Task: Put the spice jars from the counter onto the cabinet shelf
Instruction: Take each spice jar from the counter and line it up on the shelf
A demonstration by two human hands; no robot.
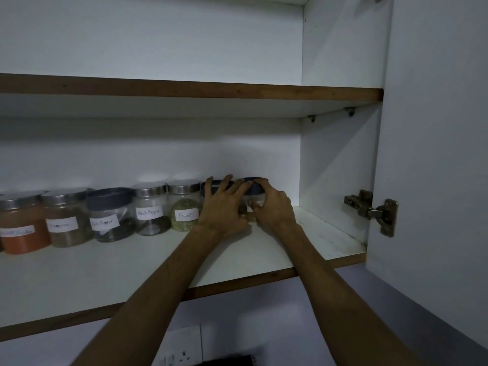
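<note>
Seven spice jars stand in a row along the back of the lower cabinet shelf (pixel 163 262), and both hands are on the two at the row's right end. The last jar (pixel 255 190), dark-lidded with a white label partly hidden, sits at about five o'clock from the frame's centre; the right hand (pixel 272 210) wraps it, fingers curled over the lid's rim and thumb pressed on the glass front. Just beside it at nine o'clock, the second dark-lidded jar (pixel 211 186) is mostly covered by the left hand (pixel 224 207), whose fingers spread over its lid and reach across to the neighbouring lid; whether they truly grip it I cannot tell.

Further toward nine o'clock come the steel-lidded Fennel jar (pixel 184 207), the Black Pepper jar (pixel 151 211), a dark-lidded jar (pixel 111 215) with a tilted label, a brown-filled jar (pixel 66 220) and an orange-filled jar (pixel 22 228).

At three o'clock a metal hinge (pixel 369 210) joins the cabinet wall to the open door (pixel 435 154). At six o'clock, below the shelf, a wall socket (pixel 182 350) shows.
</note>
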